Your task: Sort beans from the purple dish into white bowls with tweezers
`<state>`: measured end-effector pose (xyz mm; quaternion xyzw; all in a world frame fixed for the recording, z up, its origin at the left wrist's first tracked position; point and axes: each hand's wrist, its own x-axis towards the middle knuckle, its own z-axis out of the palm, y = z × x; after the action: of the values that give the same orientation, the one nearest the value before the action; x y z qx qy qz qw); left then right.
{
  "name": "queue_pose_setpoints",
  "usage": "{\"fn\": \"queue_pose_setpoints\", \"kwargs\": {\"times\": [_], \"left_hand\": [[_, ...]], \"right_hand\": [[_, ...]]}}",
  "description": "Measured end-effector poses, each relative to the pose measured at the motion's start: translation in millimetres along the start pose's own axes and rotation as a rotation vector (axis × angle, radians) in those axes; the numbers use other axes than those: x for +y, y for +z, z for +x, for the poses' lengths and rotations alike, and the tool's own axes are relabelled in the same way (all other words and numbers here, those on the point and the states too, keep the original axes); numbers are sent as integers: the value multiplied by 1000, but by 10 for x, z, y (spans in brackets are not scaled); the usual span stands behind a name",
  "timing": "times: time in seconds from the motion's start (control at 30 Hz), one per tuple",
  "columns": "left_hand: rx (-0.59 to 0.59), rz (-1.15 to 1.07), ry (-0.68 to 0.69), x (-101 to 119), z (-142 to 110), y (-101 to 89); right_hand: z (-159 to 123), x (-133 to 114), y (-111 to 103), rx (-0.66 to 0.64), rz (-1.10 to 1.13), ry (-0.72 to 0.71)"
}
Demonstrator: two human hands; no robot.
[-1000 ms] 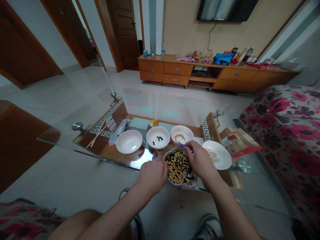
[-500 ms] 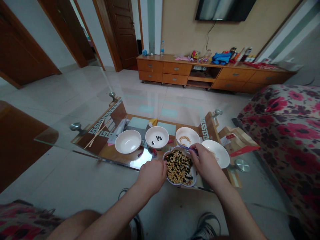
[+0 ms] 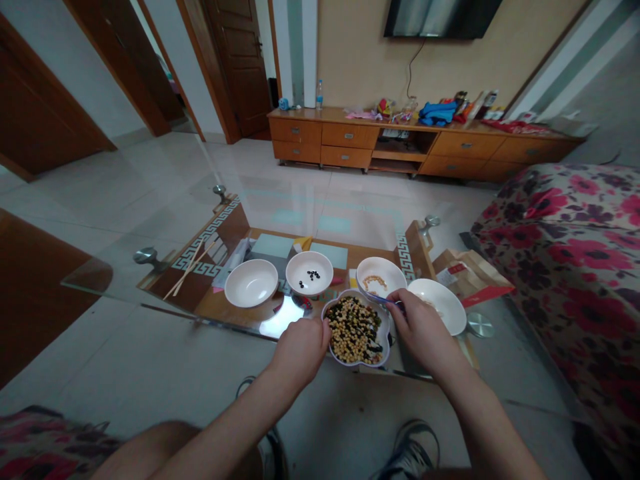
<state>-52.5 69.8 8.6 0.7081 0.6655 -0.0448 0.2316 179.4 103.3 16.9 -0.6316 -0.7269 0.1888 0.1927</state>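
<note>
Our left hand (image 3: 301, 347) is gripping a pale scalloped bowl (image 3: 385, 328), seemingly for steadiness; our right hand (image 3: 420, 325) is pinching a purple utensil (image 3: 380, 300) (beside a round white bowl (image 3: 395, 273)).

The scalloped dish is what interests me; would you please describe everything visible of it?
The scalloped dish is pale with a lilac tinge and a lobed rim, smooth, perhaps plastic. Yellowish and black beans cover much of its inside, leaving a barer strip at right. It sits upright by the near edge of the glass table; its underside is hidden. The left hand holds its left rim.
</note>
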Motion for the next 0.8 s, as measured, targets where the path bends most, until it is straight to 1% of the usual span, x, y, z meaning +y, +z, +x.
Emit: {"fn": "queue_pose_setpoints", "kwargs": {"times": [0.27,0.53,0.67,0.73,0.8], "left_hand": [[21,-5,-1,13,-3,48],[50,33,13,13,-35,31],[61,22,25,-8,-39,26],[70,24,27,-14,-39,28],[76,32,27,-14,-38,29]], "right_hand": [[-41,56,-22,7,23,-42],[-49,37,-28,32,87,-103],[-72,0,-60,67,70,-126],[-98,-35,-86,41,49,-132],[-129,-74,-107,-20,29,-116]]}}
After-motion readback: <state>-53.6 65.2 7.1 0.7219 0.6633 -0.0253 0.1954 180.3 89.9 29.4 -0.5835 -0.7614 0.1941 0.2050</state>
